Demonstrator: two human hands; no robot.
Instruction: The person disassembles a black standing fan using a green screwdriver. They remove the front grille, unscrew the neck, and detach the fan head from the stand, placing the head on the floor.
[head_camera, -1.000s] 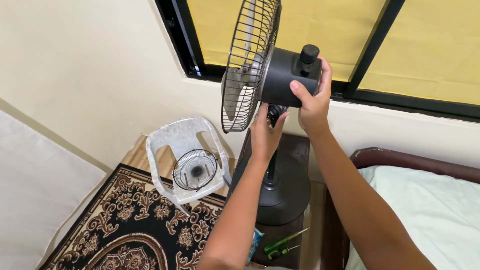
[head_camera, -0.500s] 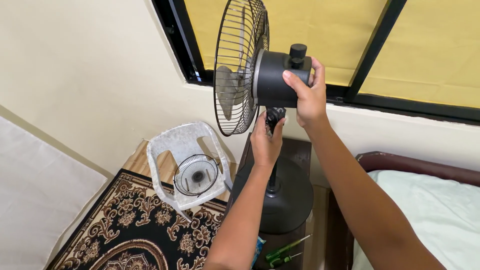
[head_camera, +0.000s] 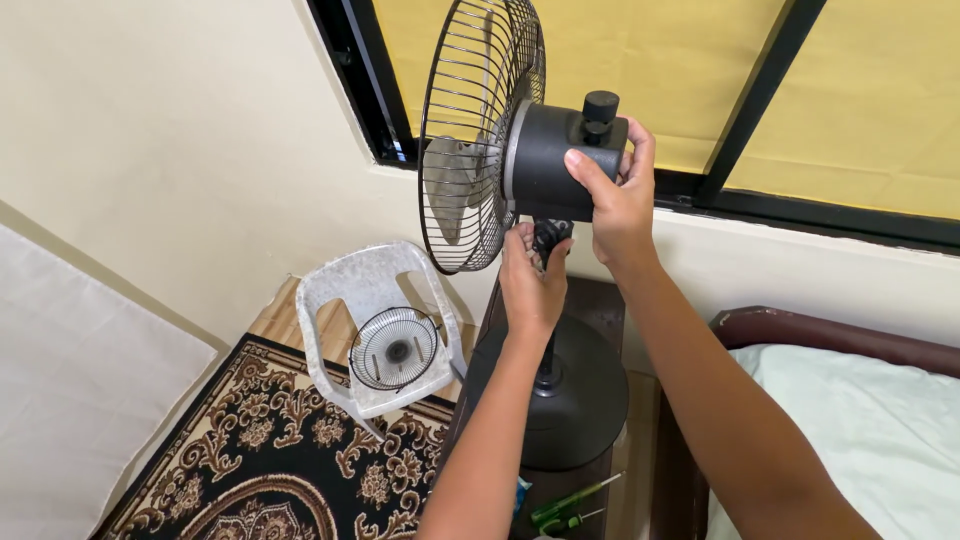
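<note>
Two hands were on the black fan: the right hand (head_camera: 615, 205) was clamped around the motor housing (head_camera: 555, 160) behind the wire grille (head_camera: 470, 130), and the left hand (head_camera: 530, 275) pinched the knob on the neck (head_camera: 548, 235) just below it. The fan's round base (head_camera: 575, 400) sat on a dark worktop (head_camera: 590, 300) under the window. Green screwdrivers (head_camera: 570, 500) lay near the base. A loose grille (head_camera: 395, 348) rested on the white plastic chair (head_camera: 370, 320) beside it.

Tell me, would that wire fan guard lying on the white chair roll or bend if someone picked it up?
The guard is round, so on edge it could probably roll. Its thin open wires suggest it is light and may flex a little. Leaning in the plastic chair, it seems apt to slide if nudged.
</note>
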